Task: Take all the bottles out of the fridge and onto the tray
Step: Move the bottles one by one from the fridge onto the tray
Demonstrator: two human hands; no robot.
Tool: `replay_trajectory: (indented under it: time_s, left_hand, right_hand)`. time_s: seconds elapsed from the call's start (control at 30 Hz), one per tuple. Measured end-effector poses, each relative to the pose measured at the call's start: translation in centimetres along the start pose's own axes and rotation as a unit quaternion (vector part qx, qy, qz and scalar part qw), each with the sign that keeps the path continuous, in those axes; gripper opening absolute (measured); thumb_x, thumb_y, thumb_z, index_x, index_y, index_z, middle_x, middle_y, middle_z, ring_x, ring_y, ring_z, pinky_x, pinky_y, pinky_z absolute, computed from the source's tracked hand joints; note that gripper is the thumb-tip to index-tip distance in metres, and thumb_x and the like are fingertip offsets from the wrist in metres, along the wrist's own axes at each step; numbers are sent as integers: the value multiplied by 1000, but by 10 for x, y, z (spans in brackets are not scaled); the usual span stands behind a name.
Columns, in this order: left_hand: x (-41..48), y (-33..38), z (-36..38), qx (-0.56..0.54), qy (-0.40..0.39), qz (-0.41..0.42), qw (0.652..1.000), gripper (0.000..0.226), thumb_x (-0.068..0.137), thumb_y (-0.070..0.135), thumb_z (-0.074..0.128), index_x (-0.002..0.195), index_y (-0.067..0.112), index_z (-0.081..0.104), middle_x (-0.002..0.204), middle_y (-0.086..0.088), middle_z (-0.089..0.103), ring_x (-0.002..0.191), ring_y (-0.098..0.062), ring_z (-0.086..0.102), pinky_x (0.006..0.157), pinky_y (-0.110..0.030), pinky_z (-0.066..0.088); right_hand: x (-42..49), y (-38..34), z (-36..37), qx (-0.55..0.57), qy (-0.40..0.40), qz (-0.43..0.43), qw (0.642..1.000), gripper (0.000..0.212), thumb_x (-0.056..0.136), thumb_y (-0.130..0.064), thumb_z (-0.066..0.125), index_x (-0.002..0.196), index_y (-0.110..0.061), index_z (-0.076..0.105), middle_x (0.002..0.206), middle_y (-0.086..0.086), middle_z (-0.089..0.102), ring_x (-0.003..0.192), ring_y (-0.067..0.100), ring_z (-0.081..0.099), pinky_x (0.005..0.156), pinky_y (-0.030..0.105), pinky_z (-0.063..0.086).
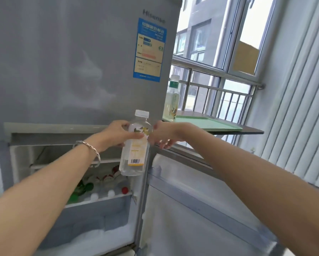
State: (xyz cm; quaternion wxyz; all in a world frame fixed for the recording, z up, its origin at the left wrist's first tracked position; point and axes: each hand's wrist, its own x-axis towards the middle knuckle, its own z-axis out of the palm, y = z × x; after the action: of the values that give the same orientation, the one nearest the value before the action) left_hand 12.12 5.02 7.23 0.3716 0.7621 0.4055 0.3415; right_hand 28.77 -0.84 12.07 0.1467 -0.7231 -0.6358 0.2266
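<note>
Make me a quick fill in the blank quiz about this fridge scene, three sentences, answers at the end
1. The left hand holds a clear bottle with a ____ cap.
2. One bottle already stands on the ____ tray beside the fridge.
3. The right hand is next to the held bottle, with its fingers ____.

Answers: white; green; open

Blue label [149, 50] sticks on the grey upper door, top right. Window [227, 34] behind shows a grey building [197, 24]. Metal railing [221, 97] runs below the window frame. White vertical blinds [302, 108] hang at right. Dark surface [250, 131] juts out under the railing. Silver bracelet [89, 148] on a wrist.
</note>
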Motion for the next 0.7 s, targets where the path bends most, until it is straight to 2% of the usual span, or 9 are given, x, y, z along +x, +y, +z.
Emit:
replay_trajectory:
  time_s: [0.07, 0.13, 0.2, 0.27, 0.4, 0.5, 0.57, 0.6, 0.7]
  left_hand:
    - [5, 25, 4, -9, 13, 26, 1000, 48, 74, 43, 77, 111, 16, 64, 103, -1, 72, 94, -20, 69, 80, -36, 58]
    - [12, 52, 14, -13, 29, 57, 998, 49, 76, 43, 75, 112, 12, 63, 103, -4, 71, 93, -22, 68, 79, -36, 55]
    - [20, 75, 27, -23, 61, 75, 995, 50, 77, 43, 75, 111, 8, 62, 101, -7, 69, 83, -22, 63, 74, -32, 52]
    - [30, 92, 38, -25, 83, 90, 992, 57, 75, 45, 75, 115, 6, 61, 98, -8, 64, 81, -19, 58, 71, -30, 49]
    - [54, 122, 55, -64, 103, 132, 984, 83, 63, 58, 78, 129, 13, 55, 120, -5, 63, 107, -23, 62, 94, -40, 52]
    - [73, 142, 66, -169, 84, 157, 969, 67, 80, 47, 70, 133, 12, 47, 124, -7, 56, 107, -22, 60, 93, -43, 54]
    - [88, 147, 78, -182, 79, 143, 970, 47, 93, 41, 55, 127, 10, 47, 125, -9, 52, 109, -24, 56, 94, -44, 53]
    - [101, 146, 86, -167, 75, 126, 975, 44, 97, 40, 48, 125, 6, 49, 125, -11, 53, 110, -25, 56, 95, -46, 52]
    - [134, 135, 112, -143, 30, 70, 987, 53, 101, 44, 31, 126, 2, 53, 124, -16, 56, 112, -31, 56, 101, -48, 47]
  right_hand:
    - [-6, 12, -4, 7, -37, 17, 999, 68, 76, -39, 75, 134, -17, 48, 118, 12, 60, 87, 24, 61, 68, 29, 54]
    - [-12, 20, -8, 53, -19, 6, 998, 78, 69, -55, 75, 133, -20, 47, 117, 7, 62, 87, 22, 62, 68, 29, 53]
    - [-19, 25, -14, 107, 52, -27, 992, 70, 72, -53, 74, 130, -22, 50, 112, 4, 65, 86, 19, 63, 64, 28, 52]
    - [-22, 33, -23, 118, 130, -55, 983, 66, 75, -45, 74, 131, -23, 48, 118, 5, 61, 97, 23, 62, 68, 32, 55]
    - [-19, 47, -50, 112, 282, -53, 951, 100, 73, -41, 77, 147, -11, 17, 131, 11, 45, 118, 29, 52, 93, 41, 51]
    - [-6, 59, -79, 111, 388, -75, 912, 87, 76, -37, 75, 140, -7, 25, 125, 15, 47, 107, 29, 57, 93, 44, 52]
    - [5, 71, -98, 172, 418, -58, 890, 83, 74, -35, 77, 134, -3, 30, 115, 13, 57, 94, 26, 62, 85, 41, 56]
    - [15, 79, -107, 185, 426, -50, 884, 83, 72, -36, 77, 133, -2, 31, 111, 12, 60, 90, 25, 64, 82, 40, 57]
    - [45, 101, -123, 156, 420, -21, 894, 86, 71, -43, 76, 133, -2, 34, 112, 11, 62, 98, 28, 65, 84, 42, 57]
